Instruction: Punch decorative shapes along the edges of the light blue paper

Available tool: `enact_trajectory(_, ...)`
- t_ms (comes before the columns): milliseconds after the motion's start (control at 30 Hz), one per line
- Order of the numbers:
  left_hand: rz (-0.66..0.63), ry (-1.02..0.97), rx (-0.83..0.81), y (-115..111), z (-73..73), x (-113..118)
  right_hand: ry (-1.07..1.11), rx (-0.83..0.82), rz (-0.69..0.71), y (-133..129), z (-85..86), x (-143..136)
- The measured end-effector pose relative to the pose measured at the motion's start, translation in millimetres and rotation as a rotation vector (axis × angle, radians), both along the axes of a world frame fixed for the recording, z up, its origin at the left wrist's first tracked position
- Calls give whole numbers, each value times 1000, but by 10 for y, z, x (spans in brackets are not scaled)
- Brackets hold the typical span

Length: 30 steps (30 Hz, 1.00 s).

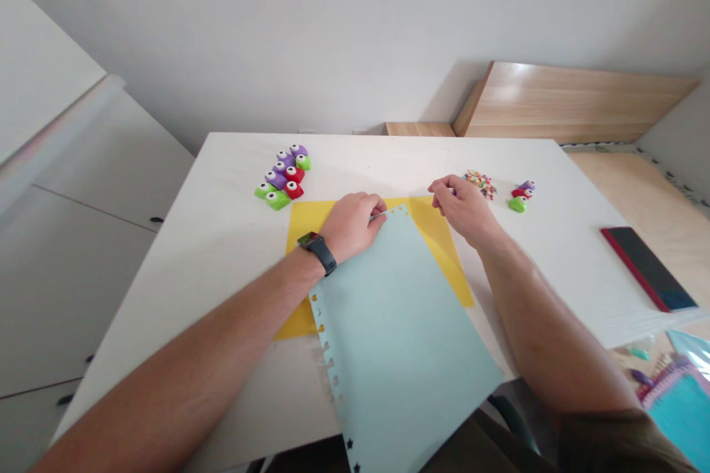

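Note:
My left hand [355, 225], wearing a dark watch [317, 251], pinches the top left edge of a light blue paper sheet [410, 325]. Shaped notches run down the sheet's left edge, star holes show at its lower left corner, and small holes line its top edge. Under it lies a yellow sheet [444, 251]. My right hand [458, 203] is closed to the right of the blue sheet's top corner, apart from it. A bit of purple shows between its fingers, the colour of the purple paper punches; the rest is hidden.
Several purple, red and green paper punches with eye-like tops [282, 177] stand at back left. A pile of coloured paper bits [481, 183] and three more punches [521, 196] are at right. A dark, red-edged phone-like slab [646, 266] lies near the white table's [233, 273] right edge.

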<state>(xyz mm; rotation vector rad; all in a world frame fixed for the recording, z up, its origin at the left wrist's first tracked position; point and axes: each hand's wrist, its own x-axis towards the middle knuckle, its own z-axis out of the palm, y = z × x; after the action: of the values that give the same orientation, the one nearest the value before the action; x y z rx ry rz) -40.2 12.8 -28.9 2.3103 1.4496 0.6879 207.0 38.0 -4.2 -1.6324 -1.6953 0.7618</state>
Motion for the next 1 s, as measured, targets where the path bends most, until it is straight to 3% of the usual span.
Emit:
enact_trajectory(300, 2, 0, -19, -3, 19, -1, 73, -116, -4, 44, -106, 1)
enact_trajectory(500, -3, -34, -39, -7, 64, -2, 77, 33, -122, 122, -208, 49)
enact_trajectory(667, 10, -66, -56, 0, 89, -2, 173, -2, -97, 68, -134, 26)
enact_trajectory(833, 30, -84, -67, -18, 157, -3, 431, -118, -15, -1, -5, -43)
enact_trajectory(1000, 47, -93, -150, -40, 267, -44, 485, -160, 8, 44, -45, -38)
